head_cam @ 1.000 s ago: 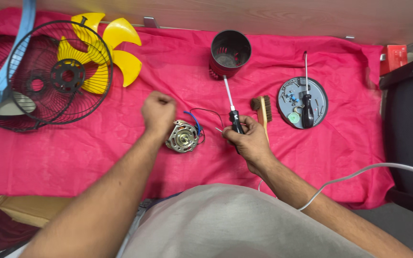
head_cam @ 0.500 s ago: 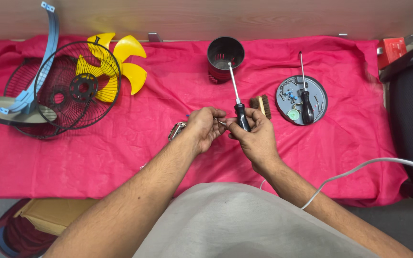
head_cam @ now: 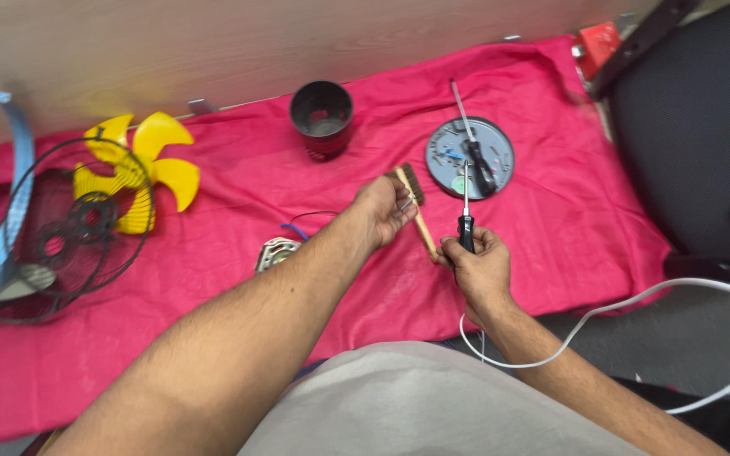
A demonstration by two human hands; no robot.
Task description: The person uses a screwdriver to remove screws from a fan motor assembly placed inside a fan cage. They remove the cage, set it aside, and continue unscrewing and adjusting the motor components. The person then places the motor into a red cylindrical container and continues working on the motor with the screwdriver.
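Both hands are busy: left hand [head_cam: 386,207] grips the wooden brush [head_cam: 416,211], right hand [head_cam: 476,262] clamps the black-handled screwdriver [head_cam: 465,215] (small metal motor [head_cam: 276,252] lies apart, I judge reassembly unfinished).

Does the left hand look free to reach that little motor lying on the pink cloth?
Probably not straight away: the left hand is at the wooden brush, seemingly gripping it. The motor lies uncovered on the cloth just beside the left forearm, with nothing blocking it.

Left hand [head_cam: 386,209] on brush [head_cam: 414,207], right hand [head_cam: 476,262] gripping screwdriver [head_cam: 465,215], motor [head_cam: 276,253] at nine o'clock, cup [head_cam: 321,114] at eleven, disc [head_cam: 470,158] at one, pink cloth [head_cam: 213,228]
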